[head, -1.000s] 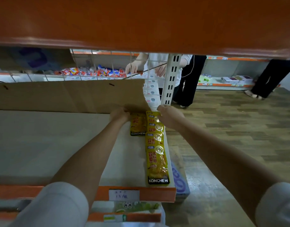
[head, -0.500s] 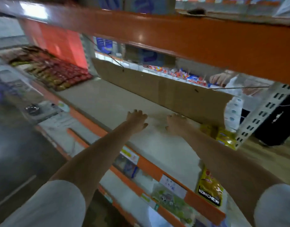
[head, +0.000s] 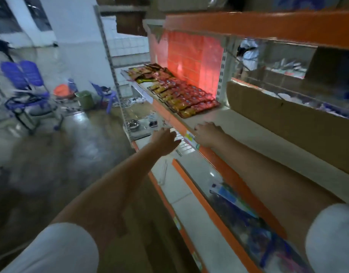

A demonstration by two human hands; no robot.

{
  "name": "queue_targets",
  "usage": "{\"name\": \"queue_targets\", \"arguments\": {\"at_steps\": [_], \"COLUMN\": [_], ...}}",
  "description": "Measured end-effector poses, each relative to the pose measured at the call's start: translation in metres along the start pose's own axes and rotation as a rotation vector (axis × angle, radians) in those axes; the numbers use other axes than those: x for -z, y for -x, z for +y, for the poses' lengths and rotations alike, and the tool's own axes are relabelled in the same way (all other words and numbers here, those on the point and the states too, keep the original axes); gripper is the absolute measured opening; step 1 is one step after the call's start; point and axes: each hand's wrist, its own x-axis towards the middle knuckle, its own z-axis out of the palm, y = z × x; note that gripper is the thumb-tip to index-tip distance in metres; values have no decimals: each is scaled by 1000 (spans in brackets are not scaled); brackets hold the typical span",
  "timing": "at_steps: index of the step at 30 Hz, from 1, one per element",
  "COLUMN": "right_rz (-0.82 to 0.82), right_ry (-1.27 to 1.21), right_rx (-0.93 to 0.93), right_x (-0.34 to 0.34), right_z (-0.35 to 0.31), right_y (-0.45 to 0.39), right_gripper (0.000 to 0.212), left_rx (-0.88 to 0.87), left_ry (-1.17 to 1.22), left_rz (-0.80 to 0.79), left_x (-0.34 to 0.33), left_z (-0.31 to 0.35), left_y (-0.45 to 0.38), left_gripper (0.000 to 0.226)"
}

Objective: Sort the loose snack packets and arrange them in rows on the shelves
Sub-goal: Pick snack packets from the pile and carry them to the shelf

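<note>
Rows of red and yellow snack packets (head: 181, 95) lie on the beige shelf (head: 238, 131) at its far left end, with a looser heap of packets (head: 144, 73) behind them. My left hand (head: 165, 138) hovers in front of the shelf's orange edge, fingers loose, holding nothing. My right hand (head: 207, 133) rests over the shelf's front edge, fingers spread and empty. Both hands are well short of the packets. The picture is blurred by motion.
A cardboard sheet (head: 287, 123) lines the back of the shelf. An orange upper shelf (head: 258, 24) hangs overhead. Lower shelves (head: 189, 174) hold packaged goods. Blue chairs (head: 25, 85), a green bucket (head: 86, 99) and a metal bowl (head: 133, 124) stand on the floor at left.
My view has swung left, away from the yellow packets at the shelf's right end. Both hands let go of them and moved left along the shelf, empty.
</note>
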Motion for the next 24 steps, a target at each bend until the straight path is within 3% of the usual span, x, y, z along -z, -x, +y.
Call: {"name": "queue_targets", "arguments": {"at_steps": [11,20,24], "right_rz": [-53,16,-45], "right_ry": [36,-30,13], "right_rx": [241,333,350], "right_x": [-17,1,-11], "right_z": [-124,-194,-219], "right_y": [-189,-396,-470], "right_gripper": [43,41,40], "left_rx": [197,318,350], "left_ry": [-36,28,29], "left_rz": [-7,0,-63], "left_x": [-21,-16,-35], "left_z": [-185,-334,-391], "left_y": [-77,-213,-262], "left_gripper": [36,38,47]}}
